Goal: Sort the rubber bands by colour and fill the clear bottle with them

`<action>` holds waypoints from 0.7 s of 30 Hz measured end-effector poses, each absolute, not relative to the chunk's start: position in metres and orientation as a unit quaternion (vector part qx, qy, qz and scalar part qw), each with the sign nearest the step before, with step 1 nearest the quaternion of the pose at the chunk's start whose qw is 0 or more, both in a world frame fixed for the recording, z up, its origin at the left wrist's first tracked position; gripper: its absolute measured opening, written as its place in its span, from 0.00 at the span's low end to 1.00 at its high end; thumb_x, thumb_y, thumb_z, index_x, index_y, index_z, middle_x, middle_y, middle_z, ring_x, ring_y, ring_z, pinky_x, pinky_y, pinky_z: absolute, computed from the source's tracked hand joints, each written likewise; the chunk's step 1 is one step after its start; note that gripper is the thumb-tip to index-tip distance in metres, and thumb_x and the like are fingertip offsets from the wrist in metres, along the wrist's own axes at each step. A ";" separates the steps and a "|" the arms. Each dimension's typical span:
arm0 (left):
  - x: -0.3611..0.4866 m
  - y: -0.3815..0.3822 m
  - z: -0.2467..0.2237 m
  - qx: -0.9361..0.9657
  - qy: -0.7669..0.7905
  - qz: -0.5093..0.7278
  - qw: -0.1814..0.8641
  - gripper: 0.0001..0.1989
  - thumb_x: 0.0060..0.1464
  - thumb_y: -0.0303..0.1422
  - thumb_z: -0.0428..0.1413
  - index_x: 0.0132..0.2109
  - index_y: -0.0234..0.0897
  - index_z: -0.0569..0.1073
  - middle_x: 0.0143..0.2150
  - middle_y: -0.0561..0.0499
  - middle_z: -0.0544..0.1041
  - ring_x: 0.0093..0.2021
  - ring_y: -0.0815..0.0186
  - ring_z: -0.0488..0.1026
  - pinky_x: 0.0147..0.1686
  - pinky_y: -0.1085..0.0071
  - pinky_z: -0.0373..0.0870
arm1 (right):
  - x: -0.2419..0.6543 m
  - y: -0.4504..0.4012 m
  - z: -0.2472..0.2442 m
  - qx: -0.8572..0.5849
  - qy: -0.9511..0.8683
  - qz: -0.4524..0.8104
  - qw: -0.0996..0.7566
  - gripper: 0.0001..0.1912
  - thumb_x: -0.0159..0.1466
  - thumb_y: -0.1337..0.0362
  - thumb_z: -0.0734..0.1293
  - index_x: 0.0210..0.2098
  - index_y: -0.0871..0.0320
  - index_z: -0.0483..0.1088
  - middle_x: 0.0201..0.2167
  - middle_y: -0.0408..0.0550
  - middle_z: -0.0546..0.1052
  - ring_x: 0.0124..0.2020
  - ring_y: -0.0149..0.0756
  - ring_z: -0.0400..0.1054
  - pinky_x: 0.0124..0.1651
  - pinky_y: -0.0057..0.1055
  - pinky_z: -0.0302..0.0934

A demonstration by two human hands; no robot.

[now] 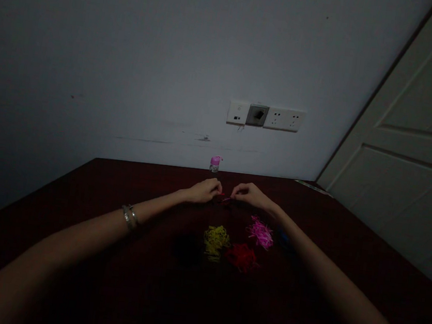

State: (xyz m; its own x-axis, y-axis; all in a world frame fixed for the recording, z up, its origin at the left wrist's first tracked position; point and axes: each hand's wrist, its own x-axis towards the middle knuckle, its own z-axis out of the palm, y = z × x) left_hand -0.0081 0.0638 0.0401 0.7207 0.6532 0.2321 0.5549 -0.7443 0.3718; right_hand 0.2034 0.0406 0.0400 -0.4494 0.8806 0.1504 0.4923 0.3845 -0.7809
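The thin strand (226, 199), pink and reddish, is between the two hands above the dark red table (139, 288), in front of the pale wall (153, 61). The left hand (205, 190), with silvery bracelets (128, 215) around its wrist, has its fingertips drawn together on the strand's left end. The right hand (250, 194) pinches the other end between thumb and fingers. The hands are near each other but apart, and the strand is too small and dim to tell its exact shape.

Nearer the person lie three loose piles: the yellow pile (215, 241) on the left, the red pile (243, 257) just beside it, and the pink pile (261, 233) farther right and closer to the right hand. Something blue (283, 238) shows dimly beside the right forearm; what it is cannot be told.

Beyond the hands, a small clear container with a pink top (215, 162) stands upright near the wall. Sockets (283, 119) are set in the wall above, and a panelled door (411, 122) is at the right.
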 end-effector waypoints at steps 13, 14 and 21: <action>0.021 -0.058 0.016 0.946 0.221 0.105 0.215 0.06 0.51 0.28 0.50 0.36 0.37 0.71 0.38 0.51 0.69 0.34 0.71 0.67 0.32 0.77 0.61 | 0.236 -0.072 0.035 -0.434 -0.793 0.409 0.127 0.11 0.52 0.60 0.65 0.29 0.62 0.72 0.24 0.45 0.72 0.25 0.28 0.63 0.27 0.25 0.57; 0.022 -0.060 0.015 0.946 0.214 0.112 0.215 0.06 0.50 0.28 0.51 0.35 0.36 0.72 0.37 0.51 0.69 0.33 0.72 0.67 0.31 0.77 0.61 | 0.237 -0.075 0.033 -0.433 -0.795 0.406 0.122 0.11 0.52 0.60 0.65 0.29 0.62 0.72 0.25 0.45 0.73 0.26 0.29 0.63 0.28 0.25 0.57; 0.010 -0.017 0.017 0.904 0.279 0.255 0.198 0.06 0.48 0.29 0.52 0.32 0.34 0.74 0.32 0.50 0.71 0.32 0.71 0.67 0.32 0.77 0.62 | 0.249 -0.051 0.035 -0.453 -0.779 0.405 0.155 0.12 0.52 0.63 0.63 0.33 0.63 0.73 0.25 0.47 0.74 0.24 0.28 0.64 0.26 0.25 0.57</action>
State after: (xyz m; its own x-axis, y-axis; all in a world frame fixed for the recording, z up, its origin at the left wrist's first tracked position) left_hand 0.0101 -0.0165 0.0169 0.7135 0.6064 0.3510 0.4036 -0.7652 0.5016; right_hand 0.2488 -0.0511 0.0350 -0.5419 0.8312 -0.1245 0.5794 0.2622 -0.7717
